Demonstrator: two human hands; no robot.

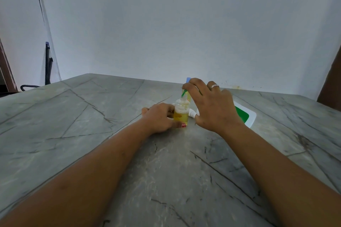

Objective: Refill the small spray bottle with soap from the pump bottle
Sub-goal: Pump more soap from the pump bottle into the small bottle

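Left hand [159,117] grasps the small spray bottle [181,114], which stands upright and uncapped on the table [92,116], part-filled with yellow soap under foam. Right hand [212,105] lies bent over the pump bottle [188,96]; whether it grips or only presses cannot be told. The green nozzle [183,94] sits just above the narrow neck. Risks: the stream misses the neck, or foam overflows.

The left grip [159,117] curls round the small spray bottle [181,114], which stands upright and uncapped on the grey veined desk [110,153], about half full of yellow liquid with foam above; the right grip [214,105], a ring [215,86] on one finger, arches over the pump bottle [187,96] just behind; its green spout [183,94] slants down to the small bottle's mouth; a white spray cap [192,113] lies between the hands; a green-and-white pack [245,116] lies behind the right wrist.
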